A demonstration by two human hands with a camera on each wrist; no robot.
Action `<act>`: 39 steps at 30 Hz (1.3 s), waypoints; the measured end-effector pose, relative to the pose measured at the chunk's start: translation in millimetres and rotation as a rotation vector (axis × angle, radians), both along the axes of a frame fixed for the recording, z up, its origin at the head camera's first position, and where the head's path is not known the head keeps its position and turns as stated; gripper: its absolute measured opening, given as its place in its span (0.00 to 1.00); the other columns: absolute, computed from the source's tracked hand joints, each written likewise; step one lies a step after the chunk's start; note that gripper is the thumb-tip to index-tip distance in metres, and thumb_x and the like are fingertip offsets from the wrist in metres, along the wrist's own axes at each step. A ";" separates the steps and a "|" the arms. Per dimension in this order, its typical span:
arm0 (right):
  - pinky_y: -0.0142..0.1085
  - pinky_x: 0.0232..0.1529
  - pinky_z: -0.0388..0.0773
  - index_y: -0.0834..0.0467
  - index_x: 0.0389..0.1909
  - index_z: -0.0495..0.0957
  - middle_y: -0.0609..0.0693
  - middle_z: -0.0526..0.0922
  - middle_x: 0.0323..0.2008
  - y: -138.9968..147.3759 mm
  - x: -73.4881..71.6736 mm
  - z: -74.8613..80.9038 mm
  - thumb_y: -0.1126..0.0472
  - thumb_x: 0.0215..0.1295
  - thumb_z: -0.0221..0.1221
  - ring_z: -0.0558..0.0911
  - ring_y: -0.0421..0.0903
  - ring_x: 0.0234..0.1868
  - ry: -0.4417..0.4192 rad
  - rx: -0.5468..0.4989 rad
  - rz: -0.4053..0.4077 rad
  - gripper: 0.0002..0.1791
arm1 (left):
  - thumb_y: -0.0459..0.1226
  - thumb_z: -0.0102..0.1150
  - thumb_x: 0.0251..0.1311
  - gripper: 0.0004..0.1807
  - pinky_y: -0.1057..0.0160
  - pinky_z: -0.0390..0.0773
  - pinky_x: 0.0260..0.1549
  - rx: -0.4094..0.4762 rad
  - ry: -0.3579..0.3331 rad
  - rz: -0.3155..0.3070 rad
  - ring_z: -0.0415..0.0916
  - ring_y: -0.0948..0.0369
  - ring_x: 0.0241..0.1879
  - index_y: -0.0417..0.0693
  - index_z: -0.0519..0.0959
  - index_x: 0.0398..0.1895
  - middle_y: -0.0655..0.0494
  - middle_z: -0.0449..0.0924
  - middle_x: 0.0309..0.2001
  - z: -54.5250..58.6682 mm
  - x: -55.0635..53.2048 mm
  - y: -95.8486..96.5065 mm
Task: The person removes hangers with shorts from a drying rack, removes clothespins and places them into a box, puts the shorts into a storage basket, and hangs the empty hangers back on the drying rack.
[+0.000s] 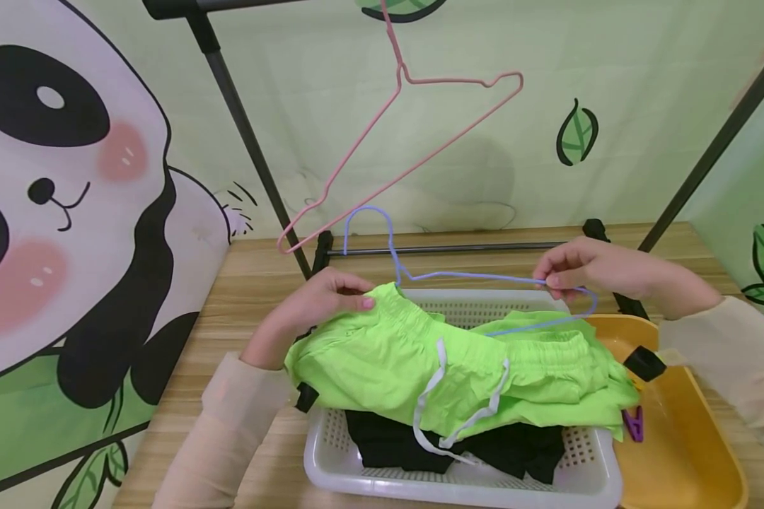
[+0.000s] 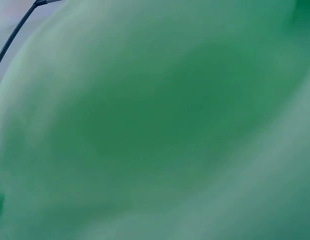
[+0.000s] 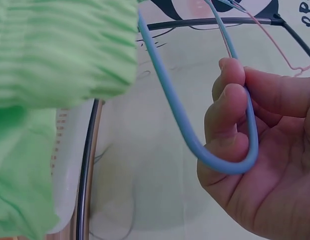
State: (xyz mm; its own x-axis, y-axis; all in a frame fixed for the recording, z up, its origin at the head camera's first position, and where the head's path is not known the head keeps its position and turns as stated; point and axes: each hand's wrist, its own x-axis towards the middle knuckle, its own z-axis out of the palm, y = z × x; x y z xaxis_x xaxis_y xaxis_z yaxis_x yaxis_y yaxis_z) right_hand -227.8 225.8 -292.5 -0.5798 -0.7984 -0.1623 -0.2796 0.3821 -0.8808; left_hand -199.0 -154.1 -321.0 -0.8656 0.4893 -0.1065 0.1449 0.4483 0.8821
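Lime-green shorts [image 1: 388, 360] with white drawstrings are held up above a white basket [image 1: 458, 488]. My left hand [image 1: 321, 304] pinches the left end of their elastic waistband, thumb on the outside. A blue hanger [image 1: 471, 275] has its left part hidden inside the waistband, while its hook and right end stick out. With thumb and fingers my right hand [image 1: 579, 268] pinches the hanger near that right end; the right wrist view shows the bent tip [image 3: 229, 166] against the palm. Blurred green fabric [image 2: 155, 125] fills most of the left wrist view.
Black clothing [image 1: 516, 449] lies in the basket. Beside it on the right stands an orange tray [image 1: 681, 438], with a purple clothes peg [image 1: 634, 424] at its left. A pink hanger [image 1: 448, 145] hangs above, between the black poles of a rack [image 1: 245, 131]. Everything stands on a wood-grain surface [image 1: 229, 297].
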 end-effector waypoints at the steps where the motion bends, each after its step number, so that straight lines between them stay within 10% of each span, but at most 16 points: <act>1: 0.35 0.19 0.67 0.67 0.36 0.70 0.45 0.73 0.22 1.1 -0.5 0.5 0.66 0.66 0.44 0.67 0.43 0.18 0.013 -0.007 0.002 0.09 | 0.32 0.56 0.54 0.13 0.67 0.73 0.32 0.000 0.001 0.001 0.73 0.65 0.31 0.37 0.78 0.43 0.50 0.80 0.32 0.4 0.1 0.2; 17: 0.37 0.19 0.63 0.58 0.35 0.72 0.45 0.72 0.20 28.5 -1.5 6.2 0.66 0.66 0.44 0.66 0.43 0.17 0.101 0.005 -0.205 0.08 | 0.33 0.54 0.56 0.12 0.66 0.72 0.34 0.010 -0.030 0.000 0.72 0.64 0.33 0.38 0.78 0.42 0.55 0.79 0.32 -4.7 0.0 -3.7; 39: 0.34 0.21 0.66 0.51 0.34 0.74 0.44 0.74 0.24 81.8 0.4 10.2 0.69 0.67 0.40 0.70 0.42 0.22 0.200 -0.027 -0.270 0.15 | 0.34 0.54 0.56 0.11 0.68 0.70 0.31 -0.006 -0.034 0.019 0.69 0.64 0.30 0.37 0.78 0.40 0.57 0.75 0.28 -10.3 -0.3 -6.4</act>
State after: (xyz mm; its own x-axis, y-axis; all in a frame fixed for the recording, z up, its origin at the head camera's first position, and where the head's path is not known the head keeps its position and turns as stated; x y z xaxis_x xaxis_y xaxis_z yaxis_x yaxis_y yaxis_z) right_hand -227.4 307.6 -282.3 -0.7895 -0.6137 -0.0052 -0.3394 0.4436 -0.8295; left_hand -199.4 -160.5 -331.3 -0.8704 0.4724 -0.1386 0.1068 0.4559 0.8836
